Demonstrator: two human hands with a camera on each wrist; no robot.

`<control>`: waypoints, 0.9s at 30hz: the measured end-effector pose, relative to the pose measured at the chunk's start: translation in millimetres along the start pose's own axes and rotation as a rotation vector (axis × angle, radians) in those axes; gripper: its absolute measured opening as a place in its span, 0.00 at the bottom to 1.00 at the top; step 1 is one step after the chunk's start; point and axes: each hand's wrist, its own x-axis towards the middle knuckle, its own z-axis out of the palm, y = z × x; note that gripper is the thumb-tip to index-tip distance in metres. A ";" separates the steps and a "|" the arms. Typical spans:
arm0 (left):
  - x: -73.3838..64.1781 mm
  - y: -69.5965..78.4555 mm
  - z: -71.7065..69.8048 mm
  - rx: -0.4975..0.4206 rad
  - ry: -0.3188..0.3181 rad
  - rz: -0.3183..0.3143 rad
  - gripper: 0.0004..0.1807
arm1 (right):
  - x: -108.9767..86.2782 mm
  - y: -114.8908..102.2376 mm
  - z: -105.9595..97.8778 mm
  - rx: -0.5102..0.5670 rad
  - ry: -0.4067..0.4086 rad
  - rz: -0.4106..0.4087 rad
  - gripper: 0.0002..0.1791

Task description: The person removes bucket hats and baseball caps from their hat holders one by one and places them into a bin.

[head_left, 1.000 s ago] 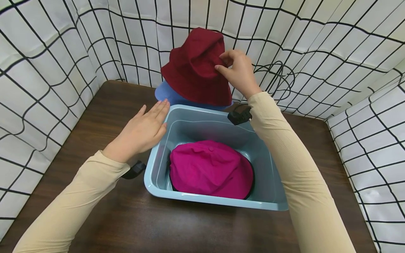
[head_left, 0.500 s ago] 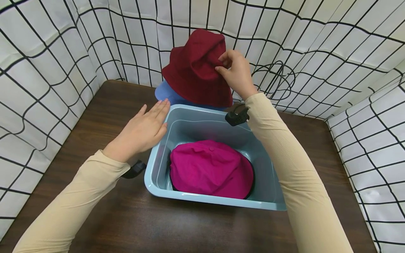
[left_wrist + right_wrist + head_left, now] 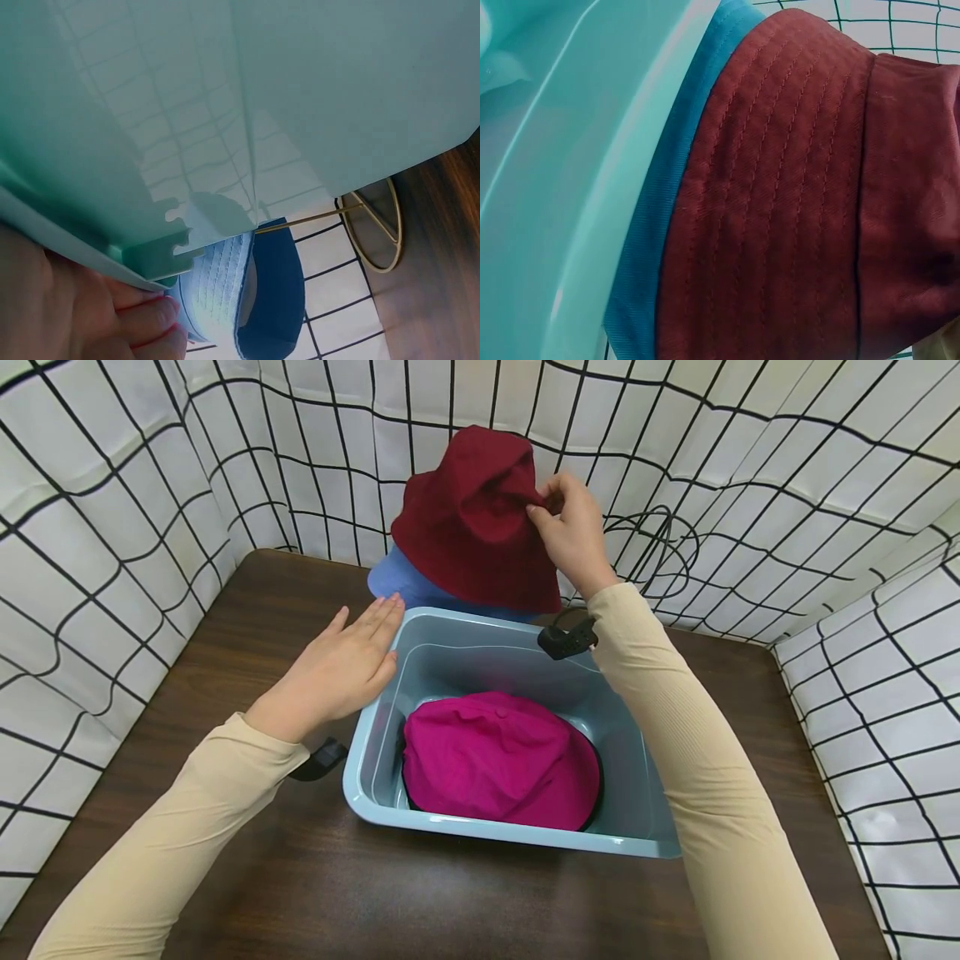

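Observation:
My right hand [image 3: 577,535] pinches a fold in the crown of a dark red bucket hat [image 3: 465,527] behind the bin. Under that hat, the brim of a blue bucket hat [image 3: 405,581] sticks out at the left and front; the rest is covered. The stitched red brim [image 3: 765,202] overlaps the blue one in the right wrist view. With straight fingers, my left hand [image 3: 330,672] rests along the left rim of a light blue plastic bin [image 3: 517,833]. Inside the bin lies a magenta cap [image 3: 495,760], its crown button facing up.
A thin gold wire stand [image 3: 400,232] is on the table near the blue hat in the left wrist view. Black grid panels backed with white cloth surround the dark wooden table [image 3: 375,902]. Looped black cable [image 3: 663,552] hangs at the back right.
My right hand has shifted slightly right, drawing the red hat with it. More of the blue brim shows at the left. The left hand stays on the bin rim.

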 end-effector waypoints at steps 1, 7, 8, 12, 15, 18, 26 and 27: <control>0.0 0.0 0.0 0.000 -0.001 -0.001 0.33 | -0.3 -0.1 -0.6 -0.002 0.002 0.008 0.06; -0.1 0.0 0.2 -0.006 -0.003 -0.001 0.34 | -2.3 0.6 -2.6 0.023 0.008 0.042 0.01; -0.3 0.1 0.1 -0.006 -0.003 -0.001 0.34 | -2.4 0.7 -2.7 0.030 0.004 0.048 0.01; -1.1 0.2 -0.1 -0.008 -0.002 -0.003 0.34 | -2.7 -0.2 -2.2 0.027 -0.011 0.065 0.02; -1.2 0.4 0.0 -0.010 -0.001 -0.002 0.34 | -2.2 -1.4 -1.6 0.010 -0.018 0.071 0.04; -1.2 0.5 0.3 -0.013 0.000 -0.001 0.34 | -1.8 -1.9 -1.6 0.011 -0.028 0.063 0.09; -1.0 0.3 0.3 -0.011 0.000 -0.002 0.34 | -0.9 -0.3 -2.7 -0.008 -0.016 -0.001 0.16; -1.0 0.2 0.4 -0.011 0.000 -0.001 0.34 | -0.8 -0.2 -2.6 0.004 -0.026 0.007 0.16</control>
